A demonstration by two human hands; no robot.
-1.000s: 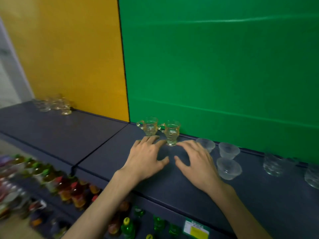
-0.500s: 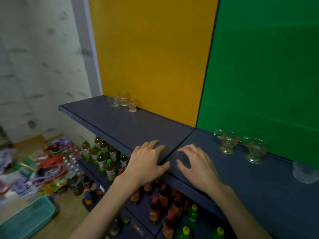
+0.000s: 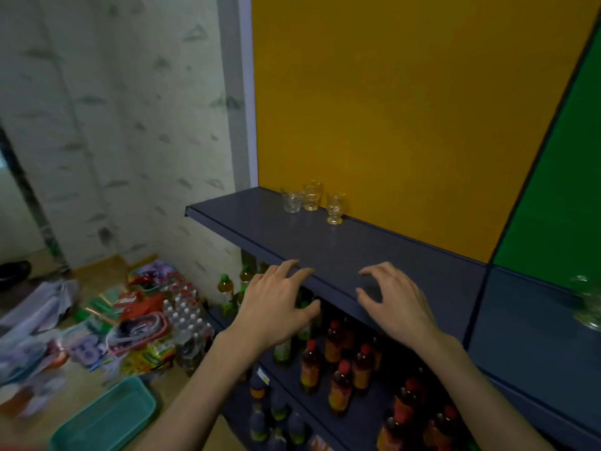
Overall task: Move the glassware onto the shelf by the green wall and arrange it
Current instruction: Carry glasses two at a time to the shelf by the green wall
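- Left hand [image 3: 276, 307]: empty, fingers spread and loosely bent, over the front edge of the dark shelf [image 3: 325, 249].
- Right hand [image 3: 395, 302]: empty, fingers loosely curved, above the same shelf.
- Three glasses [image 3: 312, 201]: upright, grouped at the shelf back against the yellow wall [image 3: 390, 109].
- One blurred glass [image 3: 588, 304]: on the shelf section below the green wall [image 3: 559, 196].

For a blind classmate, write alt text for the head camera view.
Both empty hands, left hand and right hand, hover open at a dark shelf edge; three small glasses stand against the yellow wall, bottles below.
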